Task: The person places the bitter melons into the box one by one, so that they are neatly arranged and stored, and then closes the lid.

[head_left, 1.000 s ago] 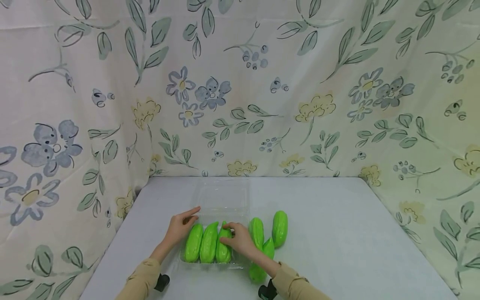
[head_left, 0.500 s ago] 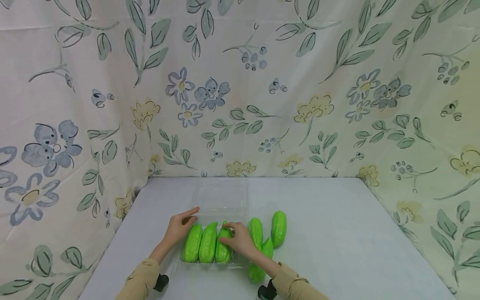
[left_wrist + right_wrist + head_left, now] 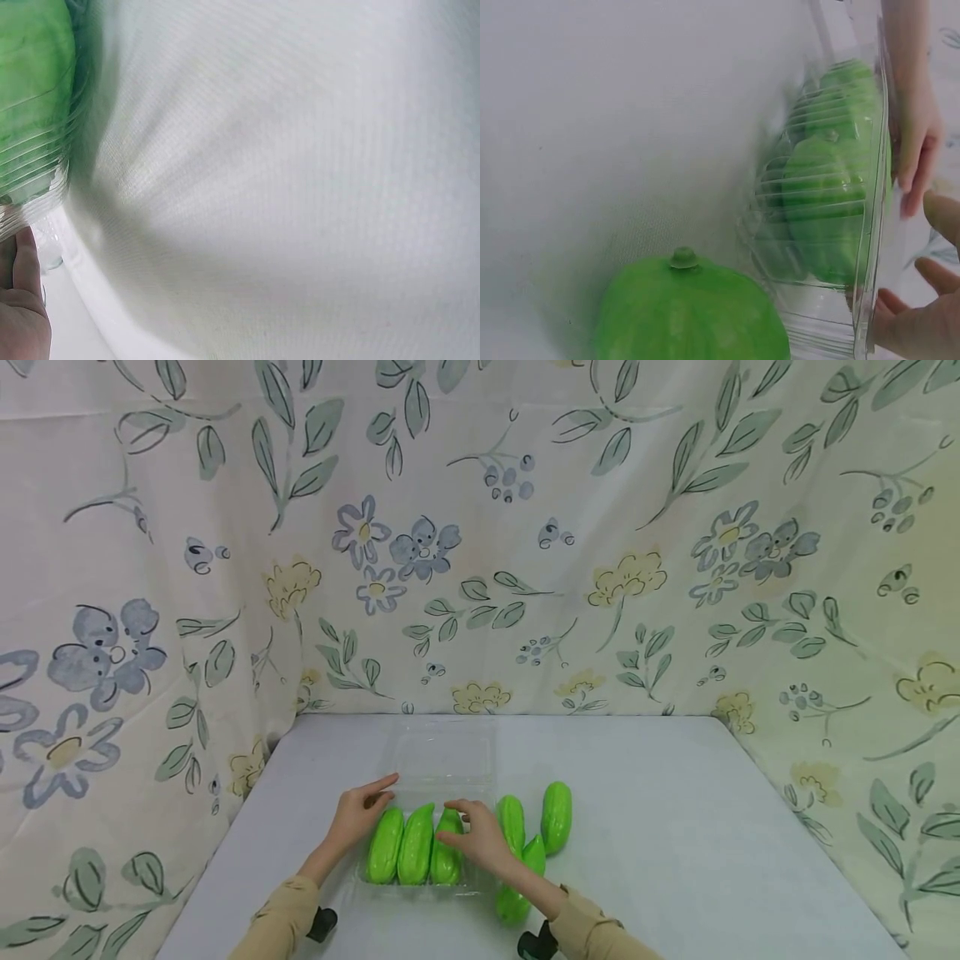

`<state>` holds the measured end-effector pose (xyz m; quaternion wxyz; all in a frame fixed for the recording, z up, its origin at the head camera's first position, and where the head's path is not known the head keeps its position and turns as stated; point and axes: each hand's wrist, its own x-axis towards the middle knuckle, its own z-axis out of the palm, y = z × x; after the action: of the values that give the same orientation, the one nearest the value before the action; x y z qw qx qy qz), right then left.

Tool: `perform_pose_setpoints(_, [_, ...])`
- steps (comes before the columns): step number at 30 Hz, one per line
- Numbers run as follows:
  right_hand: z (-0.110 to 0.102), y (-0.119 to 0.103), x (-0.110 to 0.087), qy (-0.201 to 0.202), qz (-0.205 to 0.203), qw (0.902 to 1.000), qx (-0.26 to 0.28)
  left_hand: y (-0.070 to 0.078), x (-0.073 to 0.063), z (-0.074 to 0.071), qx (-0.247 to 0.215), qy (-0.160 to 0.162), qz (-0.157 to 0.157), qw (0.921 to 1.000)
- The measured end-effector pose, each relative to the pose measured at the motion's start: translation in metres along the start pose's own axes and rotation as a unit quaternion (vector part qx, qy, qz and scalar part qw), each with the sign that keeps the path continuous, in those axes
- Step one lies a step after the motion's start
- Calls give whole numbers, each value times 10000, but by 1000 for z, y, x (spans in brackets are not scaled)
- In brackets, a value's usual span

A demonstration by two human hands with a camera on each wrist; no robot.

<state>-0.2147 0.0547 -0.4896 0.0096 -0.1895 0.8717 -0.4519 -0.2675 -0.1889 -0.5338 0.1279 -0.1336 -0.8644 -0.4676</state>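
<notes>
Three glossy green gourds with ridged skins lie side by side in a clear plastic clamshell container: a left gourd, a middle gourd and a right gourd. My left hand holds the container's back left edge, index finger stretched toward the hinge. In the left wrist view its fingers meet the ribbed plastic corner. Over the right gourd is my right hand, its thumb and fingers spread apart. The right wrist view shows these right fingers curved with a gap between them, beside the container rim.
Several loose gourds lie right of the container, among them a back gourd and a front gourd partly behind the right forearm. The transparent lid lies folded back on the white table. A floral curtain encloses the back and sides.
My right fingers have loosened and lifted slightly off the right gourd, which stays in the container. The left hand keeps its place.
</notes>
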Motion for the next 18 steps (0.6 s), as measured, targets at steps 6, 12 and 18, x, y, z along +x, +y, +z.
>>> perform_pose_setpoints(6, [-4, -3, -4, -136, -72, 9996, 218, -1, 0, 0, 8, 9, 101, 9999])
perform_pose_setpoints(12, [-8, -4, -7, -256, -168, 9990, 315, 0, 1, 0, -48, 8, 111, 9999])
perform_pose_setpoints(18, [-11, -5, -11, -300, -292, 9983, 408, 1, 0, -1, -71, 2, 135, 9999])
